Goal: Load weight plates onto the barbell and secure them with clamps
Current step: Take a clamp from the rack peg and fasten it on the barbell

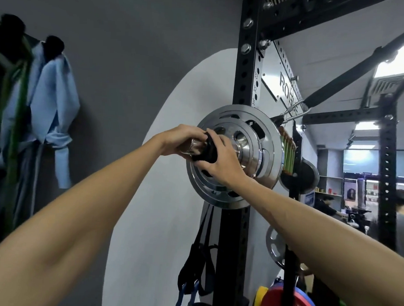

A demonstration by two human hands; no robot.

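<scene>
Two grey metal weight plates (269, 141) sit stacked on the chrome barbell sleeve (248, 154), which points toward me at chest height. A black clamp (208, 150) rings the outer end of the sleeve, a short way out from the plates. My left hand (181, 138) curls over the sleeve's tip and the clamp from the left. My right hand (221, 161) grips the clamp from the right and below. The clamp's lever is hidden under my fingers.
The black perforated rack upright (245, 69) stands right behind the plates. Black straps (202, 251) hang below them. Coloured plates (283, 300) and a small grey plate (274, 244) are stored low on the right. Clothes (51, 106) hang on the grey wall at left. A person sits far right.
</scene>
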